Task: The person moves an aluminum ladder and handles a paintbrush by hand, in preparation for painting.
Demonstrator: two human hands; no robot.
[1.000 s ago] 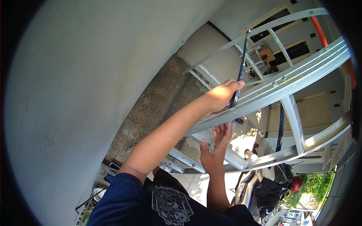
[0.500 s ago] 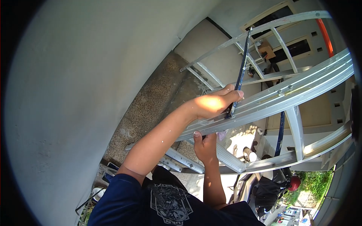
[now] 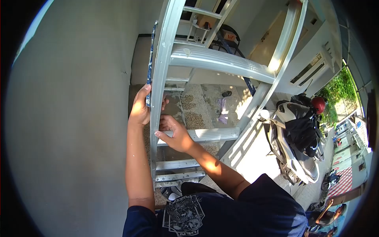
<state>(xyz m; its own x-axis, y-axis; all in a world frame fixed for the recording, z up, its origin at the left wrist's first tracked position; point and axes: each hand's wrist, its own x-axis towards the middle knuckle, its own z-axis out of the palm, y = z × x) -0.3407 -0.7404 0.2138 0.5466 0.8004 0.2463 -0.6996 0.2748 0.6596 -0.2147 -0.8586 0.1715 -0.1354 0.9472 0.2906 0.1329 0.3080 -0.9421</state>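
Note:
An aluminium ladder stands upright in front of me, its side rail close to the wall. My left hand is closed around that rail from the wall side, its thumb on a paint-specked blue strip lying along the rail. Its fingertips show past the inner edge. Lower down, my right hand holds the same rail from the inner side. Its thumb lies against the front edge, while the fingers curl loosely towards the back and are partly hidden. Just below it is a flat step.
A bare wall fills the left side. To the right stands a parked motorbike with a red helmet. A cloth lies on the stone floor. Two people are in the far lower right.
The ladder has swung from slanting across the view to nearly upright, closer to the wall. The blue strip now lies along the rail. Both hands have moved left with the ladder.

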